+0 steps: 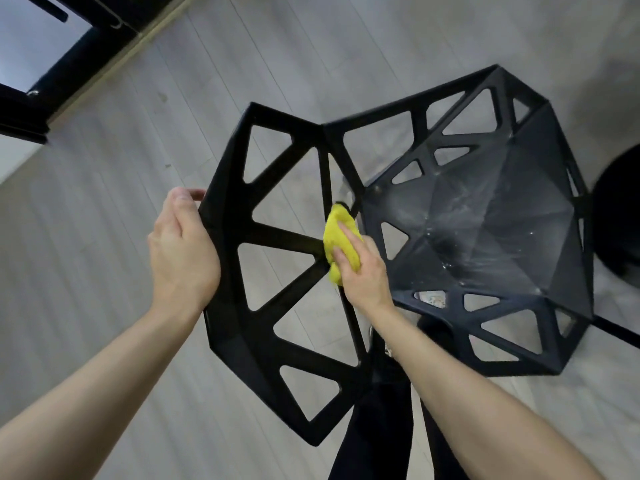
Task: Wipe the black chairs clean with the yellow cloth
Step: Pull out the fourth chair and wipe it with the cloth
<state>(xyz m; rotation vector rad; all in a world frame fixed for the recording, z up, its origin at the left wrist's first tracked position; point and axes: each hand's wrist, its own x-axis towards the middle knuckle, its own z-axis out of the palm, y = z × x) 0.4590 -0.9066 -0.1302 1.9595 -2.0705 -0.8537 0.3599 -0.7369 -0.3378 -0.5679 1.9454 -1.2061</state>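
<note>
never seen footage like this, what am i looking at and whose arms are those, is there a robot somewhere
No robot here. The single picture comes from a wide-angle camera worn on a person's head, looking down, so the two bare arms are that person's own.

The black plastic chair with triangular cut-outs stands on a pale wood-look floor. You see it from above: the open-work backrest is nearest, and the solid faceted seat, streaked with whitish marks, lies to the right.

The left hand grips the backrest's outer edge to steady it. The right hand presses a bunched yellow cloth against a backrest strut near the seat, wiping it.
</note>
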